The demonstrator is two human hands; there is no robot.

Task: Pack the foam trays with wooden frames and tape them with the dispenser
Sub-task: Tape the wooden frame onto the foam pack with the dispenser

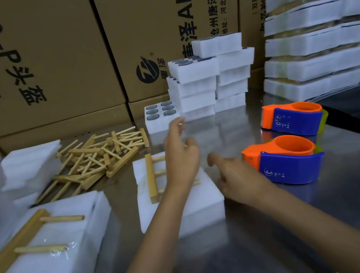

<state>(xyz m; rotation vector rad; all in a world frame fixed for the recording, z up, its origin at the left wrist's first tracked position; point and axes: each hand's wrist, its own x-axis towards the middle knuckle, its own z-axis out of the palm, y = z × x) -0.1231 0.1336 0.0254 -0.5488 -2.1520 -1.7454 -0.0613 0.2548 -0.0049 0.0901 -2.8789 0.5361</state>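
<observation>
Reaching forward over the middle foam block (pixel 180 208), the left hand (pixel 180 157) is hovering with its fingers loosely spread and holding nothing, its fingertips pointing toward the six-hole foam tray (pixel 160 119) lying flat at the foot of the tray stack (pixel 210 78).

Going from the left: a foam pad (pixel 52 258) is carrying a wooden frame (pixel 16 242) under clear film at the near-left edge, with foam sheets (pixel 28 164) piled behind it. A loose heap of wooden frames (pixel 98 157) is lying on the steel tabletop (pixel 325 220) just beyond. In the middle, another wooden frame (pixel 154 178) is resting on the foam block, partly hidden by the left forearm.

Right of that, the right hand (pixel 238 179) is resting at the block's right corner, fingers relaxed and gripping nothing, just beside the nearer tape dispenser (pixel 286 159). A second dispenser (pixel 294 119) is sitting farther back, and finished taped bundles (pixel 314 43) are standing stacked at the far right, in front of cardboard cartons (pixel 48 62).

The step appears to be fetching a filled tray to set on the framed block. Doing it well probably means taking the tray by its two long sides and keeping it level so nothing slips out of the holes, then seating it squarely over the frame, edges flush. The right hand should be steadying the block before taking up the dispenser.
</observation>
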